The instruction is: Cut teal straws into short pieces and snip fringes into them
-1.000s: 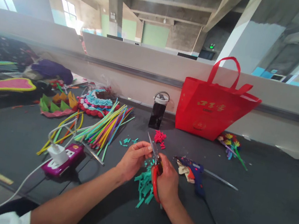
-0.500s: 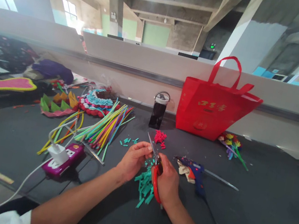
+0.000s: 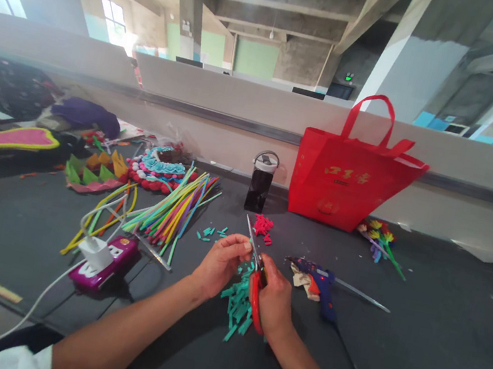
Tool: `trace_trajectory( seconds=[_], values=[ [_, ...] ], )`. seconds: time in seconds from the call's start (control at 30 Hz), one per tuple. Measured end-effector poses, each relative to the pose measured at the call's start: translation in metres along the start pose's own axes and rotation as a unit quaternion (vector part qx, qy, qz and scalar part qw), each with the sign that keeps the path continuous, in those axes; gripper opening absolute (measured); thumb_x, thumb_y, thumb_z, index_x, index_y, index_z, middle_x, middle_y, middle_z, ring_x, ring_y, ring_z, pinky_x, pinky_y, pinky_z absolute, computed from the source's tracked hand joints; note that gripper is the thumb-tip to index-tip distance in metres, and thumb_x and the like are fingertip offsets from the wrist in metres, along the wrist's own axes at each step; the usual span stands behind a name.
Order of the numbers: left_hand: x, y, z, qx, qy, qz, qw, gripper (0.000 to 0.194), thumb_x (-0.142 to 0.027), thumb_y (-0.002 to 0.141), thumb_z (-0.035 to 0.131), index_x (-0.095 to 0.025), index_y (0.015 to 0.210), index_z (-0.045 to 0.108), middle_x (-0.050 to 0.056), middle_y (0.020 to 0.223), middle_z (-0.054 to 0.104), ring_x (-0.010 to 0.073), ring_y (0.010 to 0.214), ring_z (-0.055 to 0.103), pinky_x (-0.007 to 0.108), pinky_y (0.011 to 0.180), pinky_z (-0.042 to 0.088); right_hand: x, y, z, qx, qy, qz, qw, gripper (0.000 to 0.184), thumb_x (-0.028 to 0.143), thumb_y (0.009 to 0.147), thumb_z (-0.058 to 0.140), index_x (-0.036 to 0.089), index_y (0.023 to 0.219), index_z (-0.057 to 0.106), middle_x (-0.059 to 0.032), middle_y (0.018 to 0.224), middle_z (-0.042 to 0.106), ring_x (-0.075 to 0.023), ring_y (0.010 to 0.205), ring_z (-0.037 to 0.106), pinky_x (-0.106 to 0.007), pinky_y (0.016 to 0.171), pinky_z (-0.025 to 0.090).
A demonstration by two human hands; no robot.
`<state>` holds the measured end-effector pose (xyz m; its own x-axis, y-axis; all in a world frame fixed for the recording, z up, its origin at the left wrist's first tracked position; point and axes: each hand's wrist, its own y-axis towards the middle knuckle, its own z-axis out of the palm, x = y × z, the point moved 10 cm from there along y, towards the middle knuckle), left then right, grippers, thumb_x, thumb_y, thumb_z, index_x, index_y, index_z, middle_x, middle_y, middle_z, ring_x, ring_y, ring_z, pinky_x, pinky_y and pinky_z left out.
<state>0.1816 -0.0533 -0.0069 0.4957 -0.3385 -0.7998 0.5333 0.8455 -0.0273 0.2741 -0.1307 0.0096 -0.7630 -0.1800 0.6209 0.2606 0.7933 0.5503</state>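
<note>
My right hand (image 3: 275,298) is wrapped round the red handles of a pair of scissors (image 3: 256,304), whose blades point up and away to the left. Close beside the blades, my left hand (image 3: 223,263) has thumb and fingertips pinched together; the small piece between them is too hidden to name. Below both hands lies a heap of cut teal strips (image 3: 237,311). Small red pieces (image 3: 263,225) are piled just beyond the scissor tips. A few short teal bits (image 3: 206,233) lie to the left of my left hand.
A blue glue gun (image 3: 326,293) with its cord lies at right. Behind stand a bottle (image 3: 259,183) and a red bag (image 3: 351,187). Leftward are colourful long strips (image 3: 175,210), a purple power strip (image 3: 106,265) with white cable, and a paper craft (image 3: 95,174).
The scissors have shifted slightly, their blades a little more upright. My left hand keeps its pinch in nearly the same place.
</note>
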Motion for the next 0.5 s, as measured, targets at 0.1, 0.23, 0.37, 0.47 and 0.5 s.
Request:
trace_trajectory(
  seconds=[0.1,0.23,0.37,0.47,0.5],
  values=[
    [0.001,0.0,0.0,-0.001,0.003,0.002,1.0,0.02,-0.026,0.062,0.08,-0.015,0.071,0.066,-0.002,0.06,0.055,0.0085,0.058,0.047,0.022,0.061,0.036,-0.001,0.001,-0.004,-0.019,0.001,-0.003,1.0,0.033,0.014,0.082,0.047,0.02,0.11,0.064,-0.0053,0.09,0.074,-0.0196,0.078,0.071,-0.028,0.069,0.055],
    [0.003,0.003,0.004,0.032,0.01,0.001,0.999,0.019,-0.029,0.067,0.077,-0.016,0.071,0.064,-0.002,0.06,0.052,0.0094,0.058,0.046,0.024,0.063,0.037,-0.011,0.007,-0.014,-0.051,0.02,0.024,0.998,0.031,0.022,0.084,0.051,0.018,0.114,0.061,-0.0051,0.086,0.072,-0.019,0.073,0.069,-0.029,0.068,0.054],
    [0.008,0.003,0.009,0.064,0.014,-0.021,0.998,0.018,-0.029,0.071,0.074,-0.015,0.069,0.062,-0.002,0.059,0.05,0.0102,0.058,0.045,0.025,0.064,0.036,-0.015,0.012,-0.028,-0.077,0.099,0.051,0.991,0.029,0.029,0.086,0.054,0.019,0.113,0.06,-0.0062,0.097,0.07,-0.0175,0.079,0.067,-0.031,0.076,0.054],
    [0.014,0.001,0.014,0.087,0.015,-0.045,0.995,0.016,-0.027,0.071,0.073,-0.015,0.07,0.063,-0.002,0.058,0.05,0.0104,0.059,0.046,0.026,0.066,0.036,-0.013,0.015,-0.03,-0.067,0.188,0.076,0.977,0.033,0.031,0.086,0.056,0.02,0.117,0.057,-0.002,0.088,0.067,-0.0144,0.071,0.064,-0.027,0.069,0.053],
    [0.017,0.001,0.016,0.094,0.016,-0.055,0.994,0.015,-0.027,0.071,0.073,-0.015,0.07,0.063,-0.002,0.058,0.05,0.0102,0.059,0.045,0.026,0.066,0.036,-0.01,0.015,-0.03,-0.06,0.215,0.081,0.971,0.034,0.032,0.086,0.056,0.02,0.118,0.055,-0.0009,0.086,0.066,-0.0139,0.069,0.063,-0.026,0.067,0.053]
  ],
)
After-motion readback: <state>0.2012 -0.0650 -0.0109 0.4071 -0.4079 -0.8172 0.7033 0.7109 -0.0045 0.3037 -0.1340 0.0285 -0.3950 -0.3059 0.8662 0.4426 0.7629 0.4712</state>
